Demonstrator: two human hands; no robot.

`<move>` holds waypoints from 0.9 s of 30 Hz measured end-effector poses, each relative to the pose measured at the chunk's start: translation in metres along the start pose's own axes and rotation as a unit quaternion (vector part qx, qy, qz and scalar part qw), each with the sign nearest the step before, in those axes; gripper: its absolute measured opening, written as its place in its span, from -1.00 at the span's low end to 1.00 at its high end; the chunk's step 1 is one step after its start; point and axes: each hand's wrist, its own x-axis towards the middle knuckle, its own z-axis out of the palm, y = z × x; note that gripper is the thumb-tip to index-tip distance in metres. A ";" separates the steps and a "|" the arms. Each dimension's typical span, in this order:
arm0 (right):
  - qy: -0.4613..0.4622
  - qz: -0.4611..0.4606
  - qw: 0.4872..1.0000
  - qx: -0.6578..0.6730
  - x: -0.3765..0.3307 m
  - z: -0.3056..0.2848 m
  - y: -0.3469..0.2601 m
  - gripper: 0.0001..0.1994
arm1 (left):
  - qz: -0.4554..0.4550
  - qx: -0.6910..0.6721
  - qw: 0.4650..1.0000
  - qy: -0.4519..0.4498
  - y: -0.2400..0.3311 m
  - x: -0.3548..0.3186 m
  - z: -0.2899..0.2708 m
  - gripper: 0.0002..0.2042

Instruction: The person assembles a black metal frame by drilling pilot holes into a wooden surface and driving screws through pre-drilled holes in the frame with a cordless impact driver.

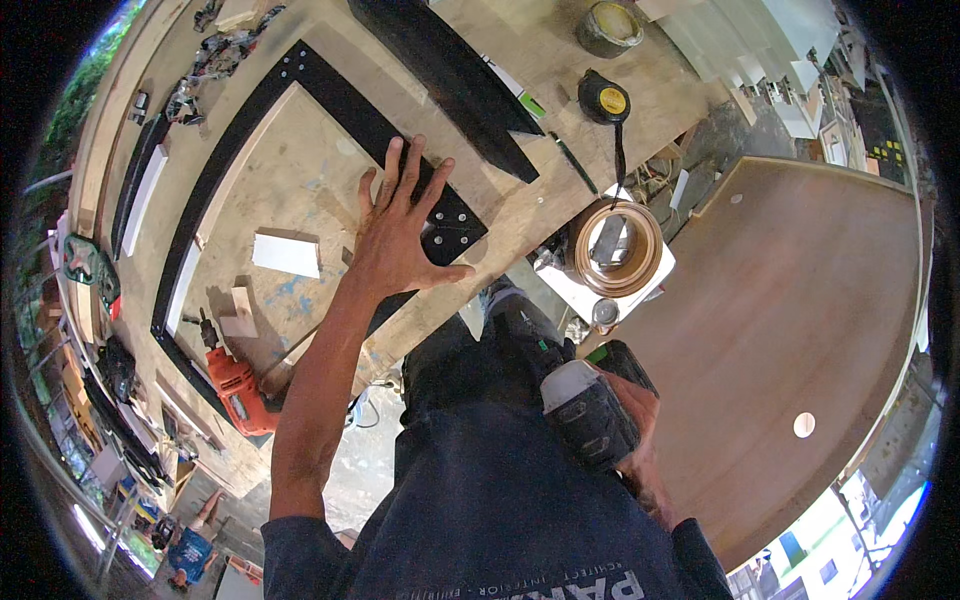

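- A woodworking shop, open to greenery at the upper left edge.
- A worn plywood workbench [300, 190] carries black-painted boards [330, 95], offcut blocks and pale panels.
- Tools lie about: a red power drill [238, 390], a yellow tape measure [605, 98], a roll of edge banding [615, 248].
- A big rounded brown tabletop panel [800, 300] stands alongside, with white boards stacked beyond.

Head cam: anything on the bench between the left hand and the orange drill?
Yes. In the head view, a white board and a small wood block lie on the bench between the left hand and the orange drill.
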 end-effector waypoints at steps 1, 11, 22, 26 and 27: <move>-0.008 0.008 1.000 0.001 -0.002 0.001 0.000 -0.31 | -0.003 0.000 1.000 0.001 0.000 -0.004 -0.002 0.28; -0.006 0.108 0.994 0.008 0.041 0.020 -0.020 -0.35 | 0.016 -0.079 0.996 0.030 -0.013 0.011 0.016 -0.03; 0.050 0.065 0.997 0.010 0.051 0.040 0.003 -0.39 | 0.016 -0.074 0.997 0.020 -0.016 0.011 0.016 0.06; 0.123 0.144 0.980 0.063 0.042 0.069 0.026 -0.44 | 0.006 -0.081 0.997 0.008 -0.012 0.011 0.013 0.03; 0.138 0.172 0.970 0.105 0.044 0.076 0.028 -0.44 | 0.007 -0.082 0.997 0.010 -0.013 0.012 0.012 0.02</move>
